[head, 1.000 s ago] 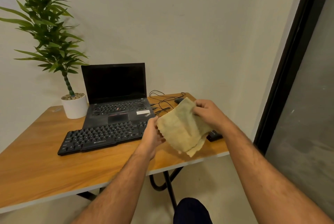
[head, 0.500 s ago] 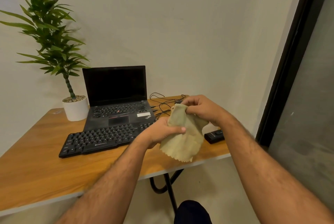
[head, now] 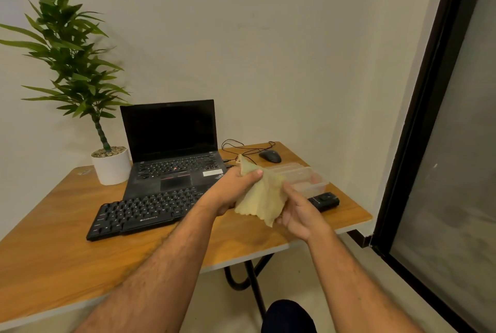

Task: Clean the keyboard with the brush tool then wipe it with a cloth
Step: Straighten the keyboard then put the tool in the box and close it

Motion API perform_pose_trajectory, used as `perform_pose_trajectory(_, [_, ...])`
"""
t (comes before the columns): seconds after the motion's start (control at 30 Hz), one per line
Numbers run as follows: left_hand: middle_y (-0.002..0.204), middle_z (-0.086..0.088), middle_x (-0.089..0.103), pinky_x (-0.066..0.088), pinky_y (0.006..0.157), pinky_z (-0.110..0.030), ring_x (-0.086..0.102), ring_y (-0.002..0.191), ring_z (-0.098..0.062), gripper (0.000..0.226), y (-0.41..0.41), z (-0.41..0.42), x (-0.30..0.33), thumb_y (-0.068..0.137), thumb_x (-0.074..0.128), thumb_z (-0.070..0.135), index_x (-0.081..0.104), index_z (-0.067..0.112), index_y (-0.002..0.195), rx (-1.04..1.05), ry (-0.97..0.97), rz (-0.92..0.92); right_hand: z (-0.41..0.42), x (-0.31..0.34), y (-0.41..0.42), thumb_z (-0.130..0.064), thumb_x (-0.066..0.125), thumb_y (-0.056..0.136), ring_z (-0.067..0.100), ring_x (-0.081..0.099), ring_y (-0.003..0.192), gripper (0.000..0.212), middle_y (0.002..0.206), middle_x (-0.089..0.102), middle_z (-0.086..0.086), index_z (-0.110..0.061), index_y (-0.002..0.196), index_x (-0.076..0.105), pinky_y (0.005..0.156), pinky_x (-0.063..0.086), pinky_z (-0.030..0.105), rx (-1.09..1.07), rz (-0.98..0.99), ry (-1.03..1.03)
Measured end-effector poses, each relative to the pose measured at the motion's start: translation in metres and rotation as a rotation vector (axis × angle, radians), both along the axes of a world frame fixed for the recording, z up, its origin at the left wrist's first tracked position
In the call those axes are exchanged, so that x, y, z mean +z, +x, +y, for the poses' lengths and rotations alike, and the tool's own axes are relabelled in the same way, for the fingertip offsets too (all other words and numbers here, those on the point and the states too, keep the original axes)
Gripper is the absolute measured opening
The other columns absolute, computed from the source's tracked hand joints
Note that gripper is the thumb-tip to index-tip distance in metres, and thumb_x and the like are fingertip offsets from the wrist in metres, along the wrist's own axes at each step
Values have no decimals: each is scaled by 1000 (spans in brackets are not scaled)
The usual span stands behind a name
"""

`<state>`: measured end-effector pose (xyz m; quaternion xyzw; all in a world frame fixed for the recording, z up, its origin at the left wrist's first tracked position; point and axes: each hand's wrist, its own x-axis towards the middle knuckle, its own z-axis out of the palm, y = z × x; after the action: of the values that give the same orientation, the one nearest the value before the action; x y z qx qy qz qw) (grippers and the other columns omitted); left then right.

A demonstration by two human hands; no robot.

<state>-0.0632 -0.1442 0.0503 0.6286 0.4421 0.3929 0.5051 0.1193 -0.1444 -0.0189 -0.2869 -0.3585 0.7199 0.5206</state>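
Observation:
A pale yellow cloth [head: 264,197] hangs between both hands above the right part of the wooden table [head: 53,246]. My left hand [head: 234,185] grips its upper part, thumb pressed on the fabric. My right hand [head: 298,211] pinches its lower right edge. The black external keyboard [head: 142,214] lies flat in front of the laptop, just left of my left wrist; its right end is hidden by my forearm. I see no brush tool.
An open black laptop [head: 171,144] sits behind the keyboard. A potted plant [head: 107,163] stands at the back left. At the right are a clear plastic container [head: 308,178], a black mouse [head: 269,156] with cables, and a small black device [head: 326,199]. A dark-framed glass door [head: 442,144] stands at the right.
My left hand has moved up to grip the top of the cloth, and my right hand has dropped to its lower edge. The container and mouse behind are now uncovered.

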Motion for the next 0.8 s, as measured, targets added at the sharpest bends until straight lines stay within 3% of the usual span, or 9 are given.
perform_pose_trajectory(0.07, [114, -10, 71, 58, 89, -42, 70, 103, -25, 31, -6, 3, -4, 96, 64, 29, 60, 12, 122, 2, -26, 29, 3, 5, 5, -17, 65, 85, 29, 65, 107, 41, 119, 66, 13, -11, 125, 59, 80, 57, 45, -51, -108, 52])
perform_pose_trajectory(0.17, [115, -10, 71, 59, 87, -41, 70, 104, -25, 30, -17, 6, -8, 94, 64, 15, 59, 12, 124, -33, -60, 83, 3, 13, 12, -6, 68, 82, 27, 66, 99, 40, 112, 68, 12, -11, 122, 61, 65, 58, 38, -89, -273, 80])
perform_pose_trajectory(0.33, [107, -3, 72, 59, 80, -34, 71, 98, -17, 23, -19, 7, -11, 93, 65, 9, 64, 18, 115, 79, 57, 150, 6, 27, 13, 3, 65, 86, 23, 69, 91, 29, 103, 72, 8, -14, 110, 68, 67, 57, 35, -248, -409, 197])
perform_pose_trajectory(0.47, [93, -4, 74, 57, 61, -27, 71, 84, -16, 15, -13, 5, -12, 93, 65, 3, 69, 17, 98, 213, 82, -16, 6, 43, 13, 11, 61, 86, 17, 69, 86, 28, 92, 74, 2, -13, 97, 71, 68, 56, 27, -321, -413, 331])
perform_pose_trajectory(0.67, [88, -10, 70, 49, 51, -24, 64, 66, -14, 26, -6, -2, -20, 99, 46, -1, 68, 14, 95, 222, -8, -278, 5, 57, 14, 20, 53, 85, 15, 69, 84, 48, 86, 74, -7, -20, 76, 77, 62, 54, 29, -291, -536, 489])
perform_pose_trajectory(0.73, [97, -10, 65, 47, 46, -24, 62, 73, -18, 28, -2, -3, -23, 99, 44, 1, 63, 17, 88, 222, -69, -382, 8, 58, 17, 27, 42, 76, 21, 61, 91, 62, 87, 67, -7, -23, 55, 71, 67, 49, 34, -286, -576, 515])
perform_pose_trajectory(0.8, [108, -11, 63, 50, 43, -26, 63, 82, -24, 27, 0, -2, -25, 100, 43, 2, 61, 19, 89, 200, -121, -451, 11, 57, 21, 27, 39, 71, 29, 58, 101, 61, 96, 65, -1, -21, 49, 68, 74, 51, 44, -286, -591, 525])
